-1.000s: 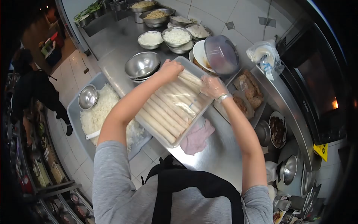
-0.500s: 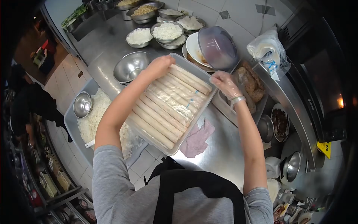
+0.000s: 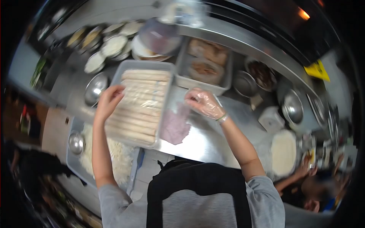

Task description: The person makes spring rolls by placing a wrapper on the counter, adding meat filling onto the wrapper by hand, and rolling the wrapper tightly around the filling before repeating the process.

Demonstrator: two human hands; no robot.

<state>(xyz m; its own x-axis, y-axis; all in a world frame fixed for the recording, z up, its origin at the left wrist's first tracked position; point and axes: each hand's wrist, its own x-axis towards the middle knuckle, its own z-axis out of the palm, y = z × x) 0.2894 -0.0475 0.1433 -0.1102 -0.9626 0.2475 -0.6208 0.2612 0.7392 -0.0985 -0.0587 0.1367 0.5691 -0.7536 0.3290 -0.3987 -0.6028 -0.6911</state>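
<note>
A plastic tray (image 3: 172,72) holds several long pale rolls (image 3: 142,93) in rows, with clear film over part of them. My left hand (image 3: 110,99) is at the tray's left edge, fingers bent and apart, nothing seen in it. To the right of the tray, my right hand (image 3: 204,102) wears a clear plastic glove. Its fingers are curled together above the metal counter; whether they hold anything is too blurred to tell. A pinkish cloth (image 3: 176,124) lies beside the tray.
A tub of rice (image 3: 89,152) with a metal bowl (image 3: 76,143) is at lower left. Filled bowls (image 3: 114,46) stand behind. A container (image 3: 218,88) of bagged food sits at the back. A co-worker's arm (image 3: 291,180) shows at lower right, another person (image 3: 36,171) at lower left.
The view has turned to the right. My right hand has moved away from the tray's right edge, and my left hand has come off its top edge to the left side.
</note>
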